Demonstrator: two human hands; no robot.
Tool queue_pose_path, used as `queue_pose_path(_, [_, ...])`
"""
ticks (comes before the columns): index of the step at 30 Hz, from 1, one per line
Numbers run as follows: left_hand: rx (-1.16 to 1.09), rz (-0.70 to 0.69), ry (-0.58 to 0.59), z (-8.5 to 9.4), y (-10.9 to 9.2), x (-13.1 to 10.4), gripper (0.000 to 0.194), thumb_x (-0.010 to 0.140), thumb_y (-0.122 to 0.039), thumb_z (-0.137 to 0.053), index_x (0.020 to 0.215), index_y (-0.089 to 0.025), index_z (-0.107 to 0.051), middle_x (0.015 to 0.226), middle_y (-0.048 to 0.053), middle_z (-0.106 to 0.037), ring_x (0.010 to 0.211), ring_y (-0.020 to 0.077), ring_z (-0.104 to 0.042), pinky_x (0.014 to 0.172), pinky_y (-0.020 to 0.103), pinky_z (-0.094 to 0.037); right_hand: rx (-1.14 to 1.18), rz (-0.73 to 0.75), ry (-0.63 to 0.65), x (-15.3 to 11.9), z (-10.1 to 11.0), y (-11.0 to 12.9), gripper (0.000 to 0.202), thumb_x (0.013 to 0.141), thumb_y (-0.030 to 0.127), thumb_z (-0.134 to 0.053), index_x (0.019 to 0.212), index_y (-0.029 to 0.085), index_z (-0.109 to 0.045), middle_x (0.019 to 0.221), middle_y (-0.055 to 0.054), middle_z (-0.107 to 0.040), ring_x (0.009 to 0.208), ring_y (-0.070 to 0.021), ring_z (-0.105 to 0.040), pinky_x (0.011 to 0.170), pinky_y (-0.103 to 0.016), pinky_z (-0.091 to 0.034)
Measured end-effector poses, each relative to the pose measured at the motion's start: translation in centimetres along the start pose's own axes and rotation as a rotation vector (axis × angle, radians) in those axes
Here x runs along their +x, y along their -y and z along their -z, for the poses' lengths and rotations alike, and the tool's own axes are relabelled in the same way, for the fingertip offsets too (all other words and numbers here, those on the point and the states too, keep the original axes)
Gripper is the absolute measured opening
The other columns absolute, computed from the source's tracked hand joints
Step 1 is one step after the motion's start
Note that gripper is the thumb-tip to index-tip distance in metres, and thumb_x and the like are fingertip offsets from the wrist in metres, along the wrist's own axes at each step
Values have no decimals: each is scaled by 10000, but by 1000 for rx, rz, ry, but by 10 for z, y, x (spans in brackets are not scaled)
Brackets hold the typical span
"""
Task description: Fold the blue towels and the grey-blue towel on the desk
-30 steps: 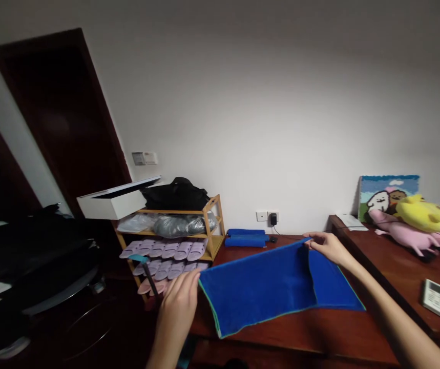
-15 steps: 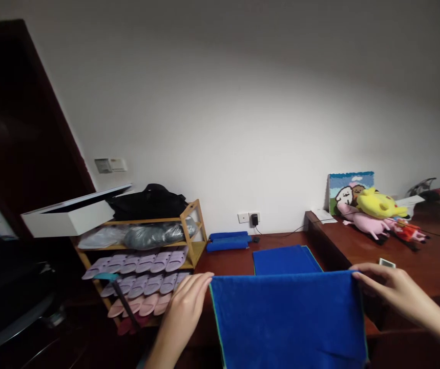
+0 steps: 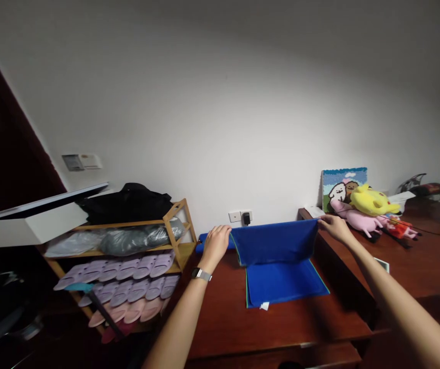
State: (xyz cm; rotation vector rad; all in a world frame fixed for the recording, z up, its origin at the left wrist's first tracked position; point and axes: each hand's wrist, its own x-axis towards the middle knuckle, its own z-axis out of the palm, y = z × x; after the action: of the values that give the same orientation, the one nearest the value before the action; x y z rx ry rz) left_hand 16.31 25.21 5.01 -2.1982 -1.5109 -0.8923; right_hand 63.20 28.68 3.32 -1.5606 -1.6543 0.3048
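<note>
A blue cloth with green edging hangs stretched between my two hands. My left hand pinches its upper left corner, and a watch is on that wrist. The upper right corner is pinched in my right hand. Beneath and in front of the held cloth, another blue cloth lies flat on the reddish-brown table, a small white tag at its front edge. Part of a rolled blue item shows behind my left hand; the rest is hidden.
To the left stands a wooden rack with slippers, plastic bags and a black bag. A white box juts out beside it. Plush toys and a dog picture sit on the right-hand surface. A plug is in the wall.
Both hands have moved forward over the table with the held cloth, towards the wall. The lying cloth's front part and the table front now show. The view has shifted slightly.
</note>
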Motion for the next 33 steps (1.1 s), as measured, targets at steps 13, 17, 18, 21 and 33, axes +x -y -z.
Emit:
queue_pose_path(13, [30,-1,259,-188,-26,-210,356,967,-40,-391,939,-234,-688,928,25,-712,867,201,-662,811,333,-512,-110,-387,29,-152,-137,-136,221,786,189,-586,901,196,-774,879,-114,-798,776,-280,-759,699,-328,-539])
queue_pose_path(17, [31,36,216,-225,-24,-256,366,935,-5,-415,1038,-246,-669,980,14,-711,914,204,-668,847,343,-520,-124,-437,85,-176,-158,-163,237,769,164,-598,927,192,-773,865,-99,-795,723,-255,-750,682,-299,-530])
queue_pose_path(18, [23,32,207,-228,-23,-258,371,934,-2,-407,1040,-247,-665,984,16,-711,917,204,-668,850,344,-524,-134,-431,98,-176,-160,-167,258,783,166,-581,955,191,-772,889,-97,-797,743,-251,-752,696,-294,-529])
queue_pose_path(21, [-4,17,207,-225,-22,-255,364,940,-9,-383,973,-242,-661,953,27,-711,892,206,-664,843,348,-532,-182,-406,137,-170,-161,-174,316,822,161,-506,988,189,-774,901,-87,-794,784,-244,-755,713,-288,-519])
queue_pose_path(33, [-219,112,254,-195,27,-255,292,979,-222,-457,1088,-277,-722,1122,57,-762,1063,234,-708,961,396,-582,-468,-114,113,-156,-232,-95,443,967,346,-410,1277,237,-707,1453,-131,-584,1337,-329,-530,1126,-455,-395])
